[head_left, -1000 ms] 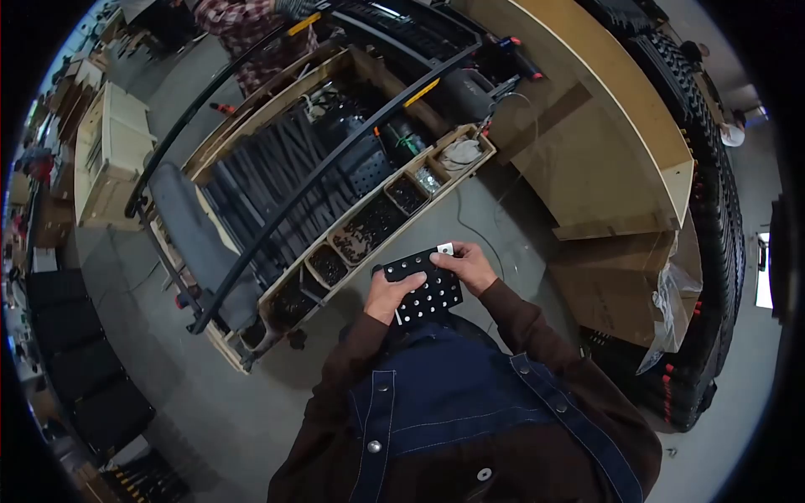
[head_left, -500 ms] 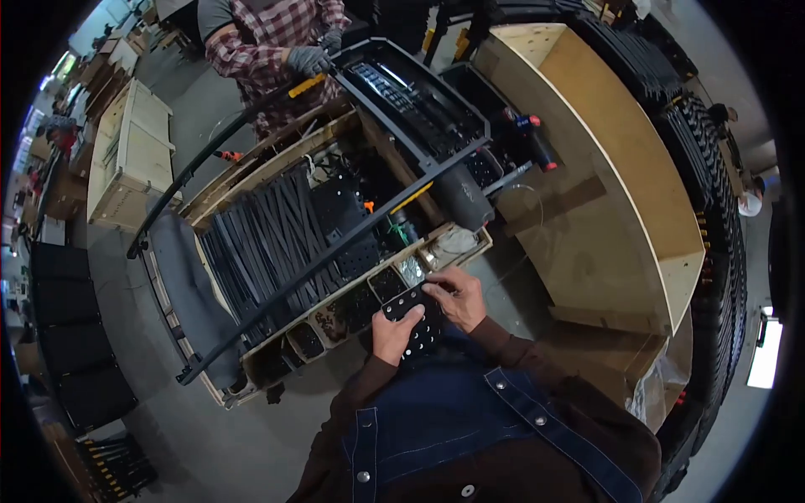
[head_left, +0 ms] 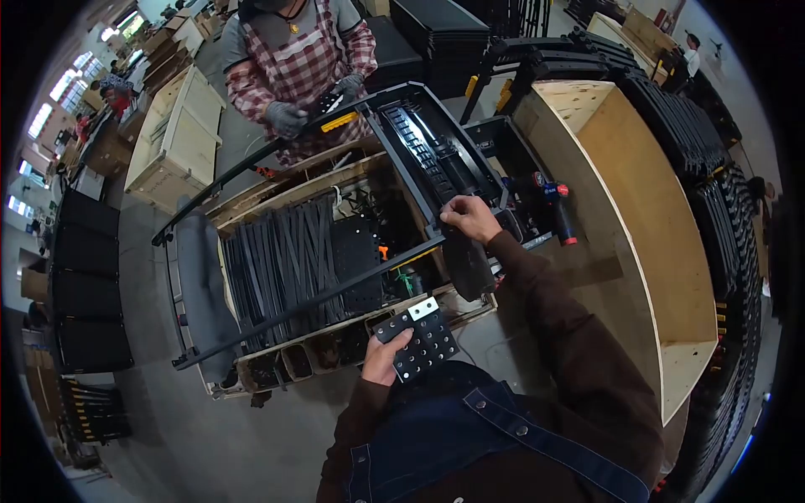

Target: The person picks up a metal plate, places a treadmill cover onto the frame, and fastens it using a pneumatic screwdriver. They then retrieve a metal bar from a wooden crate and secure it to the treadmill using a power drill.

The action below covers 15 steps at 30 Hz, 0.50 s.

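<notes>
My left hand (head_left: 382,358) is closed on a black perforated plate (head_left: 434,342), the thumb lying over its face. A small bright metal piece (head_left: 423,308) sits at the plate's upper edge. Farther forward, my right hand (head_left: 471,220) is closed with fingertips pinched together, over the near corner of a black metal frame (head_left: 394,142). What those fingers hold, if anything, is too small to make out. A long black bar (head_left: 310,295) of the frame crosses above a wooden bin, which holds many dark flat strips (head_left: 281,260).
Across the frame, a co-worker in grey gloves (head_left: 287,120) holds a dark perforated piece (head_left: 331,102). To the right are a cordless driver (head_left: 558,201) and a large open plywood crate (head_left: 620,226). A grey padded roll (head_left: 205,293) lies along the bin's left end.
My right hand has left the plate and reached forward to the frame's corner. The plate stays in my left hand, a bright piece now showing on its edge. The view has tilted up.
</notes>
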Motion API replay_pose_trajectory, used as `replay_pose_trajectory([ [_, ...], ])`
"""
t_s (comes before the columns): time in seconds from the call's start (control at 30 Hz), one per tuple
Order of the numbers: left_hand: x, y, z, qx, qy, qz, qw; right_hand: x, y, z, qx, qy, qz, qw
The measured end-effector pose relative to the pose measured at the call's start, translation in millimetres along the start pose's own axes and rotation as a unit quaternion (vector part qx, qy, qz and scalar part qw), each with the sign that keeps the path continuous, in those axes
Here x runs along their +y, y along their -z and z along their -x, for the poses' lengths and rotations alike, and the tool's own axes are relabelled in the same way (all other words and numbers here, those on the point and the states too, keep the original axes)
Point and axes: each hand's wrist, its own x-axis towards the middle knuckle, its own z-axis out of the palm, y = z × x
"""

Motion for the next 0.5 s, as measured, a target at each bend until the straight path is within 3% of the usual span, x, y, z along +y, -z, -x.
replay_pose_trajectory([
  [0.03, -4, 2, 3, 0.006, -0.005, -0.003, 1.0, 18, 1, -17, -0.089, 0.012, -0.089, 0.992],
  [0.07, -10, 7, 8, 0.01, -0.005, -0.003, 1.0, 17, 3, -23, -0.092, 0.011, -0.091, 0.992],
  [0.13, -21, 18, 9, 0.025, -0.017, -0.013, 0.999, 16, 8, -32, -0.161, 0.0, -0.006, 0.987],
  [0.37, -30, 22, 3, 0.057, -0.023, 0.039, 0.997, 21, 1, -30, -0.155, 0.016, 0.024, 0.987],
  [0.47, -25, 19, -2, 0.055, -0.052, -0.007, 0.997, 22, -2, -24, -0.119, 0.045, 0.061, 0.99],
  [0.5, -22, 17, -3, 0.062, -0.062, -0.022, 0.996, 12, 0, -16, -0.071, 0.099, 0.123, 0.985],
])
